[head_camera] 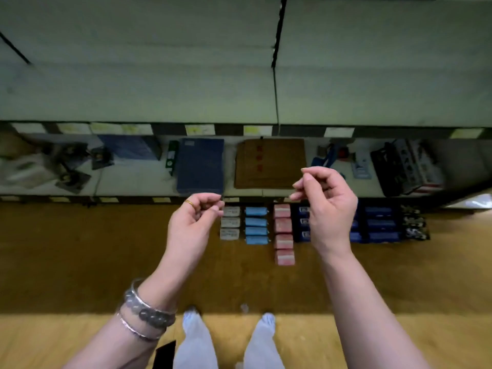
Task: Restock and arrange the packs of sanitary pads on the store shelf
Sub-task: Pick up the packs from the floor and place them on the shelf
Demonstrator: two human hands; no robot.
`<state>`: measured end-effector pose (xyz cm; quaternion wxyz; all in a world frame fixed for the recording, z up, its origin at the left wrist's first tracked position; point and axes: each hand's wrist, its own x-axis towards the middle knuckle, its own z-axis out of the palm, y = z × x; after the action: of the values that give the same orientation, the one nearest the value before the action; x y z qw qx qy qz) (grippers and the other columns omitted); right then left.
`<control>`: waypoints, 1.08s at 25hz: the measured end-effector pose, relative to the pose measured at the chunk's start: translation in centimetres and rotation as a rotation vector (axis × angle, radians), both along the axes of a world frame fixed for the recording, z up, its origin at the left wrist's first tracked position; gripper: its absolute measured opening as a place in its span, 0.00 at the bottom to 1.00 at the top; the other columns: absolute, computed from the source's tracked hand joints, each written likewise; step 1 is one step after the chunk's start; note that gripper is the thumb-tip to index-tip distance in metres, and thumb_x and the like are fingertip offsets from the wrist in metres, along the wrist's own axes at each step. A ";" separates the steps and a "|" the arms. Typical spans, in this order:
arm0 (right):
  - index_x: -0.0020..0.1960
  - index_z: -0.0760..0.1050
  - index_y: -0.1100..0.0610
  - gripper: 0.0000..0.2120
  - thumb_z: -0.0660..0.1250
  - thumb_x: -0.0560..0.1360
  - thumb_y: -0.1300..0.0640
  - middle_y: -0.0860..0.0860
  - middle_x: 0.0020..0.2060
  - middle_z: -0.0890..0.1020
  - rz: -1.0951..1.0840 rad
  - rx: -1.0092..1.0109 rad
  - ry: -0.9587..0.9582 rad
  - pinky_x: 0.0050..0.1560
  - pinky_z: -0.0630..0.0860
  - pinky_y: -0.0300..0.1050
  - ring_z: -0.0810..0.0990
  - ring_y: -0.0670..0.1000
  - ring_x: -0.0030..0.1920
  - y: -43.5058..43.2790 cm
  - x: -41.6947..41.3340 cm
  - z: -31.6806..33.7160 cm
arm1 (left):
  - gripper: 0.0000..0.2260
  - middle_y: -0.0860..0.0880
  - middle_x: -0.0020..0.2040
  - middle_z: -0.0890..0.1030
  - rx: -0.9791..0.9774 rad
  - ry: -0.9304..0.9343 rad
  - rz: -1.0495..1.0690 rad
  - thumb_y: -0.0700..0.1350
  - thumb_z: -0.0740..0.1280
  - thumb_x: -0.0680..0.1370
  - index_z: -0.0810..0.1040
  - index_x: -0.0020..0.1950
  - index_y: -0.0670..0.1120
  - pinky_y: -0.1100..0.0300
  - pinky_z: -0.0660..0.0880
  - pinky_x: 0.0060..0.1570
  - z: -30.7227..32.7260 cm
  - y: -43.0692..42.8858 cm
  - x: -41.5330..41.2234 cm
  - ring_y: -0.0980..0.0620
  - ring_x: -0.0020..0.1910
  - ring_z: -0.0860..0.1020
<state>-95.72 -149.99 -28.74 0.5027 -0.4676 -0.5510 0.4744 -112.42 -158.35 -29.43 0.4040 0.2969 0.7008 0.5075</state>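
The red characters on the flat brown cardboard box (269, 163) are too blurred to read, and so are the pale price tags (199, 129) along the shelf edge and the white labels on the packs. The box lies on the white lower shelf (133, 179) beside a dark blue rectangular box (200, 166). The packs of sanitary pads lie on the brown wooden floor (80, 249) just in front of that shelf, in short columns side by side: grey-white packs (230, 222), light blue packs (256, 226), pink packs (283, 235), dark blue packs (382, 225) and, farthest right, black patterned packs (415, 226). Both hands are raised above the packs, touching none of them. The left hand (194, 222) has its fingers curled in against the thumb, with nothing visible between them; a thin gold ring (189, 203) sits on one finger and silver bangles with a grey bead bracelet (149, 312) circle the wrist. The right hand (328, 209), held slightly higher, is likewise curled closed, palm turned left, with nothing visible in its grasp.
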 end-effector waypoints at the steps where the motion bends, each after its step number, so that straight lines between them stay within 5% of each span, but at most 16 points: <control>1: 0.46 0.76 0.54 0.09 0.61 0.77 0.67 0.50 0.35 0.79 0.019 0.036 0.002 0.38 0.78 0.38 0.80 0.48 0.34 0.2 0.3 2.0 | 0.09 0.51 0.47 0.82 0.029 0.006 0.013 0.36 0.62 0.77 0.77 0.50 0.49 0.73 0.75 0.42 1.7 -0.2 0.5 0.63 0.42 0.80; 14: 0.43 0.75 0.56 0.10 0.62 0.76 0.69 0.52 0.33 0.78 0.163 0.388 0.154 0.38 0.79 0.44 0.78 0.47 0.32 2.0 3.7 19.8 | 0.09 0.48 0.43 0.81 0.502 0.056 0.033 0.33 0.62 0.77 0.78 0.46 0.45 0.69 0.77 0.44 18.2 2.4 4.0 0.60 0.38 0.80; 23: 0.41 0.76 0.57 0.10 0.62 0.76 0.70 0.52 0.33 0.78 0.288 0.404 0.117 0.37 0.79 0.43 0.78 0.46 0.32 5.8 -0.2 23.9 | 0.09 0.47 0.43 0.81 0.628 0.141 0.037 0.33 0.62 0.77 0.78 0.45 0.45 0.69 0.76 0.43 23.2 5.6 0.2 0.56 0.40 0.79; 27: 0.41 0.76 0.53 0.11 0.63 0.75 0.68 0.52 0.33 0.79 0.295 0.406 -0.005 0.42 0.79 0.51 0.79 0.50 0.35 8.6 -3.8 24.4 | 0.10 0.47 0.43 0.81 0.641 0.133 0.008 0.33 0.62 0.76 0.77 0.44 0.46 0.70 0.76 0.41 23.7 9.5 -2.9 0.55 0.40 0.79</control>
<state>-99.49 -141.39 -4.36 0.5101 -0.2727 -0.6987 0.4211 -115.35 -148.81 -5.76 0.2414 0.4387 0.5315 0.6832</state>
